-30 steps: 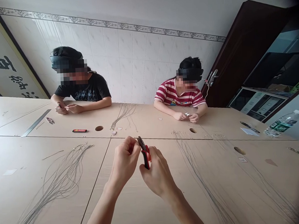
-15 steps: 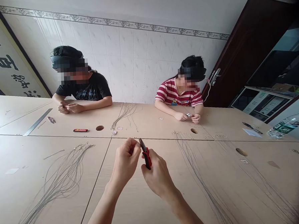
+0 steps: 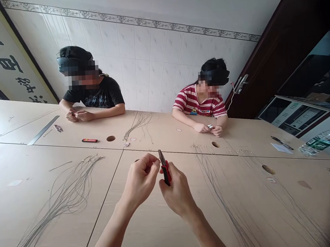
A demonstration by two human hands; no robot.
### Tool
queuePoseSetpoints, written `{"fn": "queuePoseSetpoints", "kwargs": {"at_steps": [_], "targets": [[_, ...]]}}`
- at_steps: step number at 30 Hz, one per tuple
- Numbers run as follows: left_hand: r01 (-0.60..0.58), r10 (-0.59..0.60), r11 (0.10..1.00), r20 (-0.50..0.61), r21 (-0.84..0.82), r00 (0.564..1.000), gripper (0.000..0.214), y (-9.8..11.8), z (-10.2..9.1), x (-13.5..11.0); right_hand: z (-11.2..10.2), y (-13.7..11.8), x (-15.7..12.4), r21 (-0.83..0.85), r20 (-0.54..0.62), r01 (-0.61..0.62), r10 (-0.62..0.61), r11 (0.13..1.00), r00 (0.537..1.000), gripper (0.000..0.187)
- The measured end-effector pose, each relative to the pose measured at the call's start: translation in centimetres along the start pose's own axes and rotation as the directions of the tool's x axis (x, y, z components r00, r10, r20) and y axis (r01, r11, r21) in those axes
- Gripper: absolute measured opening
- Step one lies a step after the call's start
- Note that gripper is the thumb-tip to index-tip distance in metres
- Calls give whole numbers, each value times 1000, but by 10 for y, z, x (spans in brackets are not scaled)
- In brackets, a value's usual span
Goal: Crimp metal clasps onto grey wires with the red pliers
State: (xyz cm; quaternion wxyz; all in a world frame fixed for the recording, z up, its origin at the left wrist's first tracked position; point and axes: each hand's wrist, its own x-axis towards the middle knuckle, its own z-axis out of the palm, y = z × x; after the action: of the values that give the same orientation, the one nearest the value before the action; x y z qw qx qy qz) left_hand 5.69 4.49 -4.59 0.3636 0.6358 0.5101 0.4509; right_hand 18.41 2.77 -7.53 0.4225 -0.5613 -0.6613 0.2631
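Note:
My right hand (image 3: 175, 187) is wrapped round a pair of pliers (image 3: 165, 171) with red and black handles, its metal jaws pointing up and away from me. Beside the jaws, my left hand (image 3: 141, 176) is closed in a pinch, its fingertips close to the tool. Whatever the left fingers hold is too small to make out. To the left lies a bundle of thin grey cords (image 3: 71, 191) with small metal ends. On the right, another bundle of thin cords (image 3: 212, 180) stretches toward me over the table.
Two people sit across the wooden table (image 3: 148, 227), their hands at small items. A metal ruler (image 3: 43, 130), a red and black box-like piece (image 3: 90, 140), a pen (image 3: 281, 142) and a water bottle (image 3: 322, 141) lie about. Round holes (image 3: 268, 169) pierce the tabletop.
Both my hands and the pliers appear slightly further right, and the view has shifted a little. The pliers' jaws stay near my left fingertips.

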Motion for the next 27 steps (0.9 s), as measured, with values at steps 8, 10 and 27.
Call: {"fn": "queuePoseSetpoints", "kwargs": {"at_steps": [8,10,27], "targets": [[30,-26,994,33,-108,999,22,2,7,-3,-7,5,1,4,14,-29,29,1000,999,18],[43,-35,990,55,-134,998,24,0,8,-4,-9,6,1,3,16,-39,39,999,999,18],[55,-44,984,70,-167,997,25,-3,14,-3,-15,12,7,-23,-13,-24,23,999,1000,18]]}}
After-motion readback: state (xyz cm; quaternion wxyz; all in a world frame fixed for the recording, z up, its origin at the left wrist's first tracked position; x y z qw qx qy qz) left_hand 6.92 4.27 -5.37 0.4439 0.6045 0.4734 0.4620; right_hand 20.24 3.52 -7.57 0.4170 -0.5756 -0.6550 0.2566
